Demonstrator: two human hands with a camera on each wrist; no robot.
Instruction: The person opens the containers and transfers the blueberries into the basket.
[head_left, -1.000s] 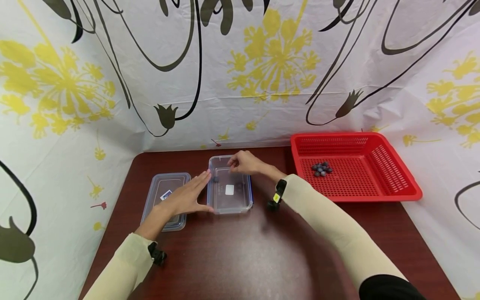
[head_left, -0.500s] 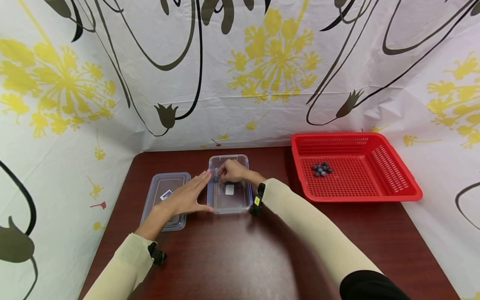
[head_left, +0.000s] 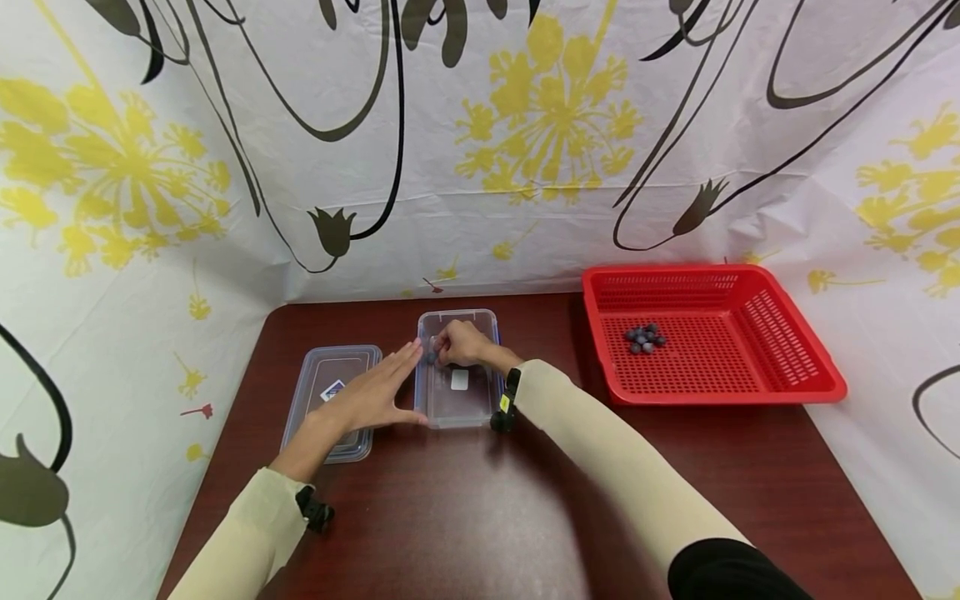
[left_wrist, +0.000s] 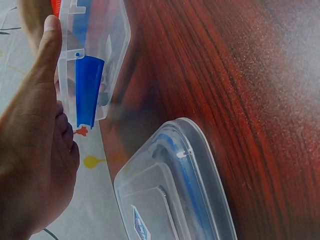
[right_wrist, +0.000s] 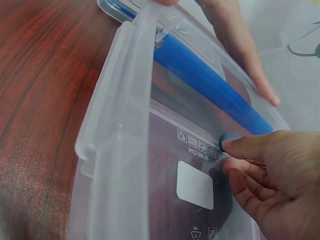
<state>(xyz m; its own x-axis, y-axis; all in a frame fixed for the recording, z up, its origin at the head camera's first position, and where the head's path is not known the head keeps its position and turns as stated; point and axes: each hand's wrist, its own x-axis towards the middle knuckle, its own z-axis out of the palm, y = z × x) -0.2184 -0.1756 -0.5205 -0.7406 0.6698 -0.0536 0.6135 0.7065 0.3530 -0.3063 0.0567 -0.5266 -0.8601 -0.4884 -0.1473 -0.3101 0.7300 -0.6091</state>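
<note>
A clear lidless food container point(head_left: 465, 408) with blue side clips stands near the table's far side. My left hand point(head_left: 378, 387), thumb spread and fingers straight, rests along its left edge. My right hand point(head_left: 463, 343) reaches down inside, fingers curled. In the right wrist view, a dark blueberry point(right_wrist: 227, 142) shows at the tips of the right thumb and finger, partly hidden behind them. Another small dark berry point(left_wrist: 103, 98) shows through the wall in the left wrist view. Several blueberries point(head_left: 645, 338) lie in a red perforated basket point(head_left: 750, 393) at the right.
A second clear container with its lid on point(head_left: 333, 379) sits to the left, partly under my left forearm. The brown table point(head_left: 465, 517) meets a patterned white cloth point(head_left: 450, 167) behind and at both sides. Straps with small cameras circle both wrists.
My right hand has moved down and left, from over the container's far right corner to inside it near the left wall. The left hand has stayed in place.
</note>
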